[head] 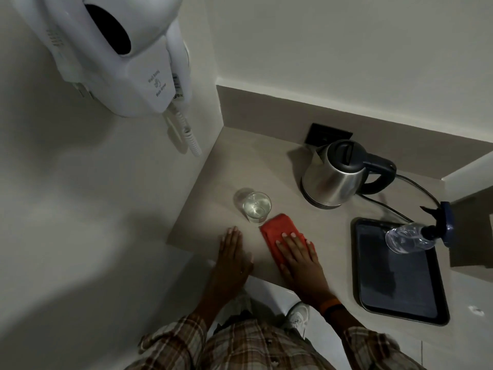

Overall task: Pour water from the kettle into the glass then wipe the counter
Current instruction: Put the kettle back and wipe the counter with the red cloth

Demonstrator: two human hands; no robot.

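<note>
Currently, as seen from the head camera:

Counter: beige surface set in a corner between two pale walls; its front edge runs under both wrists.

Glass: upright on the counter, left of the kettle and well apart from it; clear water inside, level below the rim.

Kettle: steel body, dark lid and handle, upright on its base near the back wall; handle points right; lid closed.

Cord: black, runs from the kettle base toward the right.

Socket: dark plate on the back upstand, directly behind the kettle.

Cloth: red, folded, flat on the counter; its far corner lies just beside the glass base; whether they touch cannot be told.

Right hand: palm down, fingers extended and close together, pressed flat on the near half of the cloth; not clenched around it. Orange band on the wrist.

Left hand: palm down, fingers straight and together, flat on bare counter left of the cloth; holds nothing.

Tray: dark, rectangular, on the counter at right.

Bottle: clear spray bottle, dark trigger head, lying over the tray's far end.

Dryer: white, wall-mounted at upper left, coiled cord hanging below.

Sleeves: plaid, at the bottom edge.
</note>
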